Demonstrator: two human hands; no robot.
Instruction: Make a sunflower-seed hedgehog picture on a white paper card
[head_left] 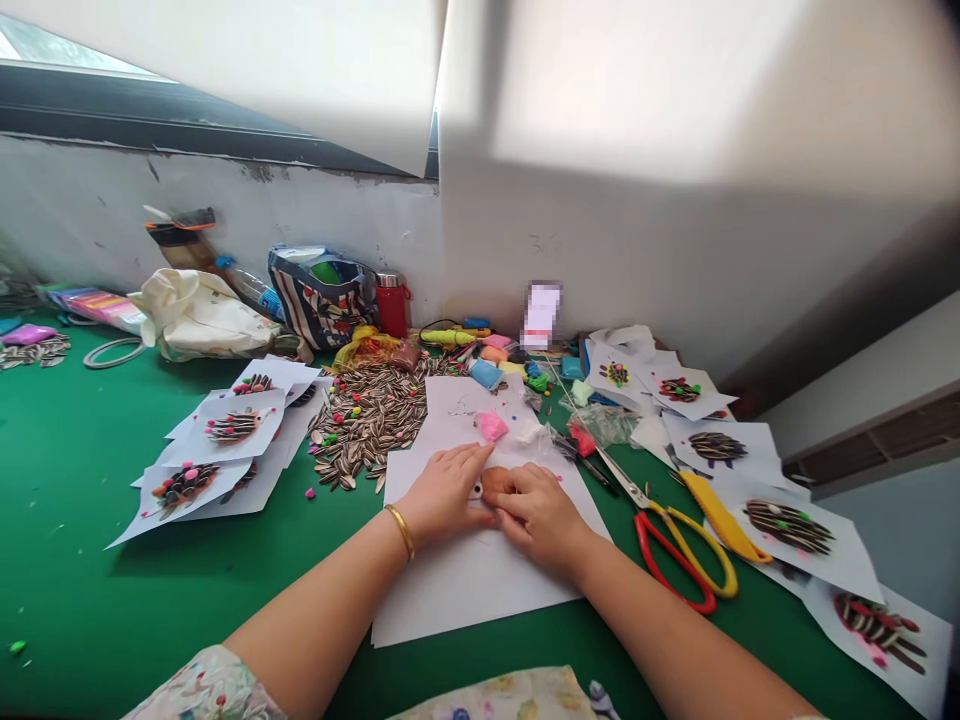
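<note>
White paper sheets (pixel 427 600) lie on the green table in front of me. A brown clay piece (pixel 496 484) with a small eye at its left end rests on them, partly covered by my fingers. My left hand (pixel 454 490) lies flat at its left side, fingers stretched out, a gold bangle on the wrist. My right hand (pixel 541 515) has its fingers curled over the brown clay piece, pressing on it. Just above my hands is a lump of pink clay (pixel 492 426). A pile of striped sunflower seeds (pixel 375 415) spreads to the upper left of the paper.
Scissors with red and yellow handles (pixel 675 545) and a yellow cutter (pixel 724 515) lie at the right. Seed-decorated cards (pixel 244 425) are stacked at the left, others along the right. A red bottle (pixel 391 305), bags and a phone (pixel 541 315) stand behind.
</note>
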